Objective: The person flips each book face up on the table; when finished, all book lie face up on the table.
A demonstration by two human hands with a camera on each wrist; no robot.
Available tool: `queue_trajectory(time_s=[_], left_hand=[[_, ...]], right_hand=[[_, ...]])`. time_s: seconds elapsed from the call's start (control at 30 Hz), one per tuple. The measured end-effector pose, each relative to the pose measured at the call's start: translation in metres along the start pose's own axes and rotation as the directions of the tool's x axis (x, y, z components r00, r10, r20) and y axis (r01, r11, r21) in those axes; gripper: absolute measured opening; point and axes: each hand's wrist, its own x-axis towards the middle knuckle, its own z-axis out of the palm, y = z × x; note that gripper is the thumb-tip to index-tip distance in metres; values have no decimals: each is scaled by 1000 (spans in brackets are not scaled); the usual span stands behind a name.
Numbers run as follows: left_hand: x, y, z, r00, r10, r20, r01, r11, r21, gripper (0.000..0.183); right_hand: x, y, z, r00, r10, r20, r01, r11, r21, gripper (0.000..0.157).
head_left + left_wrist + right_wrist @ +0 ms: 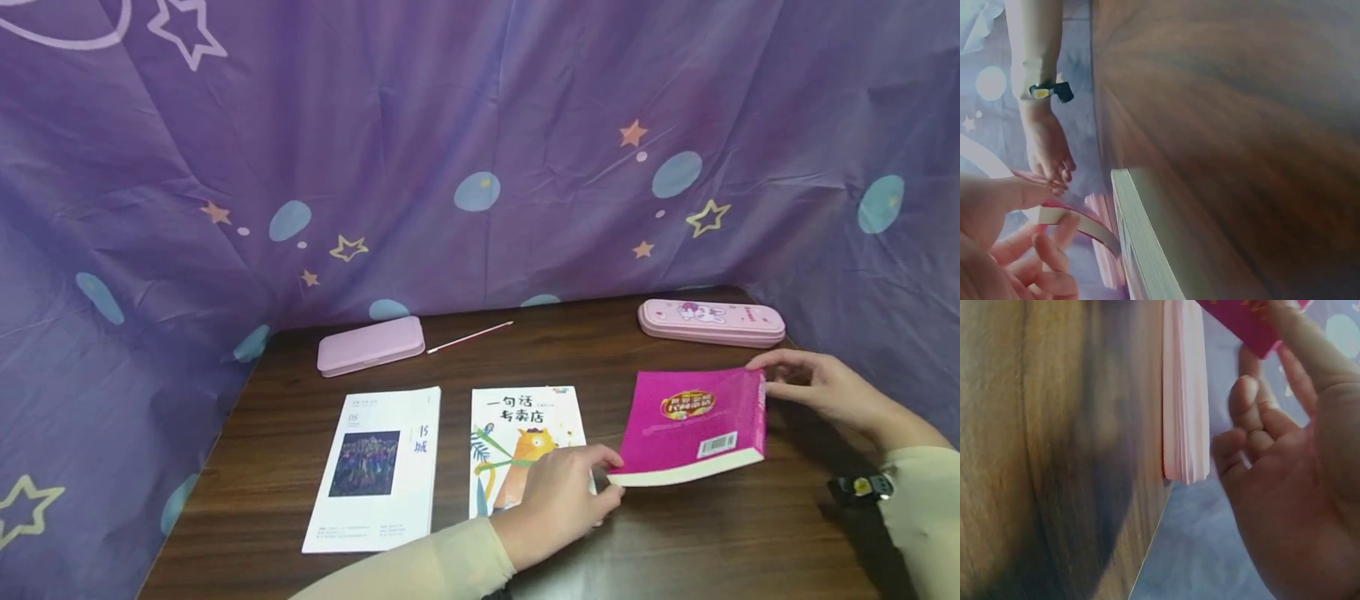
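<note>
A magenta paperback book, its barcode side facing up, is held between both hands above the right part of the table. My left hand pinches its near left corner between thumb and fingers. At its far right corner, my right hand grips the edge by the spine. In the left wrist view the book's page edge bends between the fingers, and the right hand shows beyond it. A corner of the magenta cover sits in the right hand's fingers in the right wrist view.
Left of the held book lie a picture book with an orange animal and a white book with a dark picture. Behind them are a plain pink case, a thin stick and a pink pencil case. A purple curtain surrounds the table.
</note>
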Motion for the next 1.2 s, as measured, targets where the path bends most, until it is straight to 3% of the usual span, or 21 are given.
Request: queue_trajectory(time_s=[0.2, 0.37, 0.53, 0.67, 0.77, 1.0, 1.2], left_hand=[[4, -5, -8, 996, 79, -32, -84, 980, -182, 25], [9, -3, -13, 989, 101, -105, -135, 906, -402, 24], [8, 3, -15, 979, 66, -191, -156, 848, -506, 33], [8, 6, -14, 977, 67, -200, -164, 839, -519, 47], [7, 6, -11, 975, 98, -200, -184, 861, -474, 47], [5, 4, -1, 992, 81, -94, -114, 898, -425, 36], [6, 6, 8, 999, 13, 45, 4, 932, -363, 32]], right_hand=[[7, -18, -7, 993, -21, -120, 29, 998, 64, 33], [13, -34, -10, 970, 41, -242, -30, 998, 48, 29], [14, -40, -11, 959, 138, -249, -145, 989, -12, 27], [13, -36, -9, 966, 173, -192, -185, 982, -47, 29], [11, -30, -6, 977, 168, -131, -181, 979, -92, 28], [4, -20, 3, 956, 291, 23, -291, 957, -17, 37], [6, -8, 7, 979, 194, 67, -190, 980, -55, 35]])
